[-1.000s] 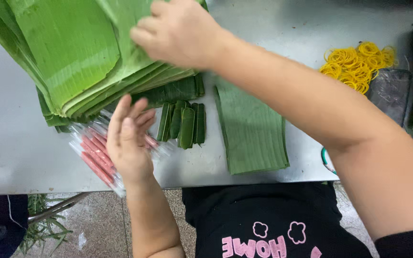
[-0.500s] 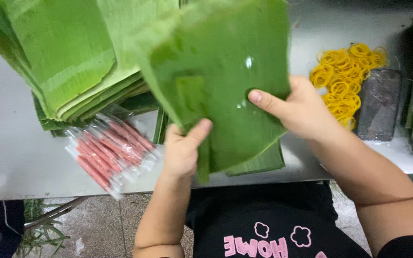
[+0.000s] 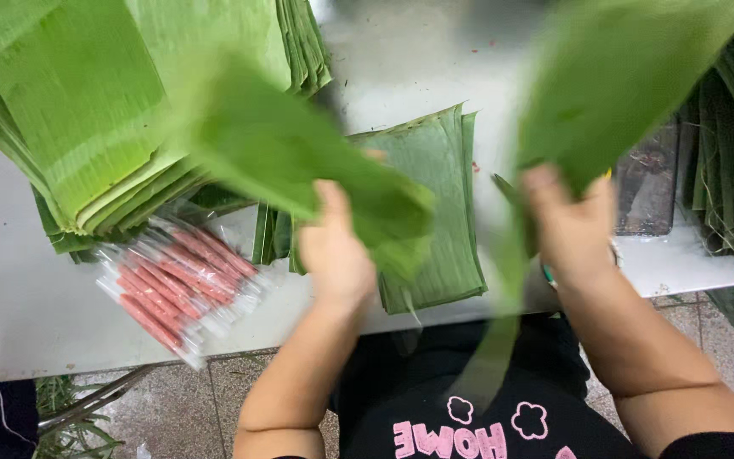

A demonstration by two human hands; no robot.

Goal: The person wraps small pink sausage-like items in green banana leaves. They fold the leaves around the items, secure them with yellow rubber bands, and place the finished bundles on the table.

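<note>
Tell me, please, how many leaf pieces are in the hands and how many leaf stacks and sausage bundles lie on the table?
Leaf pieces in hands: 2 (left, right)
Leaf stacks on table: 2 (big, small)
Sausage bundles: 1
Total: 5

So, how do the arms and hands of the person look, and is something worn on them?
Both forearms are bare, with no sleeves on them. The left hand and the right hand have no gloves, and I see no ring or watch, though the picture is blurred there. Only at the lower right edge does a bit of dark sleeve show, the same dark colour as the top with pink print.
</note>
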